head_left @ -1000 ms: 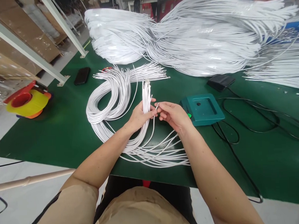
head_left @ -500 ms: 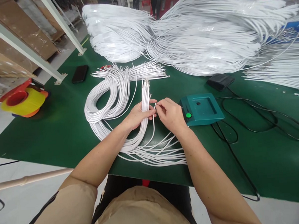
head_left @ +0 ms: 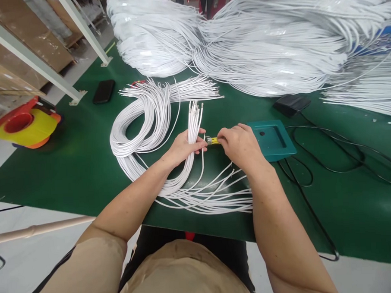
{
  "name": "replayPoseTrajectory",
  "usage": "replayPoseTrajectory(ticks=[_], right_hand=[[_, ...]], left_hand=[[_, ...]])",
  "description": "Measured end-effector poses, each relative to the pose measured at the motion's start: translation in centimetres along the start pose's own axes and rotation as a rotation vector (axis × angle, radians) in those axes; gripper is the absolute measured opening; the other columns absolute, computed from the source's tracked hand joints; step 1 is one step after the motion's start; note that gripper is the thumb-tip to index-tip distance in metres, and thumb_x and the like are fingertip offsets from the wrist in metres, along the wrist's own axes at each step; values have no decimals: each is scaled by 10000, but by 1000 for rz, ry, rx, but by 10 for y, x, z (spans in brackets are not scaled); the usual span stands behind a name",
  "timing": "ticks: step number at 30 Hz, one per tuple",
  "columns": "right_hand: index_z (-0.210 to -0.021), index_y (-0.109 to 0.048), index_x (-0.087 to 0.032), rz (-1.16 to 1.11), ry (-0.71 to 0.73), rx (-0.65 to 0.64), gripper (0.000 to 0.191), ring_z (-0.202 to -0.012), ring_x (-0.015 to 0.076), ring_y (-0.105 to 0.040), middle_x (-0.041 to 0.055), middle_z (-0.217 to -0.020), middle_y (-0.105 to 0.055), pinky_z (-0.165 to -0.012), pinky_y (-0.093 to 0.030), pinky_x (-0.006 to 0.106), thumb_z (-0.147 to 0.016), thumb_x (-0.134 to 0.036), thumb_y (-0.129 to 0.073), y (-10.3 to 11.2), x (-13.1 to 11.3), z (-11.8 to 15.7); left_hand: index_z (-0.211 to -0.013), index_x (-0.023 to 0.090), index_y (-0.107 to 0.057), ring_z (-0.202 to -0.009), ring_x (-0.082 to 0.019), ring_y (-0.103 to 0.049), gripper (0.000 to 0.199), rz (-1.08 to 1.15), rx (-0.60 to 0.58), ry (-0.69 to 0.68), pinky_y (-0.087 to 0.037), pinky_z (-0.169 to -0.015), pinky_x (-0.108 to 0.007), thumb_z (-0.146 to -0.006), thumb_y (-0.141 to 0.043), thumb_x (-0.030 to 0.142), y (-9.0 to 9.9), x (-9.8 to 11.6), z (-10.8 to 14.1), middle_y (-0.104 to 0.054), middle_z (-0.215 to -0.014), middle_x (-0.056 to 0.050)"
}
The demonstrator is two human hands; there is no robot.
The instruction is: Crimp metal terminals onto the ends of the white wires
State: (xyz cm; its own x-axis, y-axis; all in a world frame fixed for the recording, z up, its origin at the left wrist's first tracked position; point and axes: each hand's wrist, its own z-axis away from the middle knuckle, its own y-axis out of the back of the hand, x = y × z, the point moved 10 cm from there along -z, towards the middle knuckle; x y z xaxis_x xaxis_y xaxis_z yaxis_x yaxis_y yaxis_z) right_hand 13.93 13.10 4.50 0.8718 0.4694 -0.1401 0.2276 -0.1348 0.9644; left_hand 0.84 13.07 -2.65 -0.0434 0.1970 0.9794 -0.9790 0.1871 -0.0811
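Note:
My left hand is closed around a bundle of white cables, whose metal-tipped ends point up. One single cable stands apart just right of the bundle, its upper end by my left fingertips. Beside that end is a small yellow piece with a metal, toothed-looking tip. My right hand is closed at the yellow piece's right end; whether it grips this piece is hidden. Behind that hand lies a teal device with a shallow tray top, partly covered.
Coiled white cables lie left on the green table. Large cable bundles fill the back. A black phone-like object, a yellow-and-red tape dispenser, a black box and black cords surround the work area.
My right hand has moved right, away from the single cable's end, and the yellow piece now shows between my hands. The green button on the teal device is now covered. My left hand keeps its hold.

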Motion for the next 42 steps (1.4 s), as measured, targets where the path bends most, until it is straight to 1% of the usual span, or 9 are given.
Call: replayPoseTrajectory(ticks=[11,18,22,25,31,34,36,40,42], right_hand=[[-817,-679,-170,28,-6,-31,208,-755,247,-524,103,-697,-632,-740,-354,358,-816,-53,-506,-5,5,1],[-870,-696,-162,28,-23,-75,217,-771,255,-570,111,-712,-641,-797,-412,383,-839,-81,-497,-5,5,-1],[-1054,-678,-146,49,-70,41,221,-1102,314,-573,162,-1068,-711,-1086,-274,569,-895,-200,-535,7,11,5],[-1277,-578,-122,132,-260,209,381,-1327,396,-421,240,-1399,-537,-1072,-178,723,-946,-280,-476,20,36,19],[-1354,-527,-134,213,-337,231,456,-1355,389,-405,228,-1419,-520,-1079,-211,708,-971,-363,-433,18,53,26],[-1288,-575,-130,159,-283,283,407,-1290,357,-473,212,-1365,-569,-1079,-284,625,-974,-351,-441,33,30,31],[-1174,-638,-158,22,-165,279,331,-1133,290,-572,163,-1227,-659,-995,-409,473,-989,-324,-420,39,-4,36],[-901,-685,-192,-90,254,3,291,-930,232,-594,96,-938,-713,-874,-436,369,-992,-238,-412,7,-104,54],[-804,-669,-180,26,283,-64,315,-922,254,-574,99,-826,-691,-885,-406,393,-989,-215,-416,-9,-126,65]], left_hand=[[-1114,165,-613,-667,-161,-698,428,-264,49,6,-513,-582,-244,-708,-744,206,-2,-3,-2,-707,-759,-18],[-1077,171,-648,-602,-149,-673,403,-314,64,-45,-517,-564,-247,-689,-749,210,-2,-7,-7,-715,-709,-14],[-1085,163,-646,-634,-166,-690,419,-294,52,-27,-532,-579,-261,-684,-752,213,-2,-8,-6,-721,-721,-21],[-1090,157,-644,-656,-173,-701,418,-275,30,-7,-547,-621,-281,-689,-749,213,-3,-9,-6,-729,-747,-35],[-1093,148,-623,-661,-174,-702,446,-167,45,14,-535,-638,-281,-668,-758,176,3,-6,-1,-710,-722,-20],[-1153,151,-615,-678,-159,-694,509,-77,53,28,-525,-648,-272,-667,-764,181,6,-5,2,-698,-741,-11],[-1090,140,-649,-669,-143,-675,443,-14,37,50,-512,-636,-259,-668,-767,200,5,-6,2,-687,-743,-16],[-924,121,-682,-657,-120,-626,318,76,-2,66,-488,-617,-243,-645,-786,232,2,-6,3,-668,-746,-26],[-932,136,-696,-681,-112,-615,336,94,17,53,-493,-640,-246,-641,-798,272,5,-6,3,-683,-829,-35]])
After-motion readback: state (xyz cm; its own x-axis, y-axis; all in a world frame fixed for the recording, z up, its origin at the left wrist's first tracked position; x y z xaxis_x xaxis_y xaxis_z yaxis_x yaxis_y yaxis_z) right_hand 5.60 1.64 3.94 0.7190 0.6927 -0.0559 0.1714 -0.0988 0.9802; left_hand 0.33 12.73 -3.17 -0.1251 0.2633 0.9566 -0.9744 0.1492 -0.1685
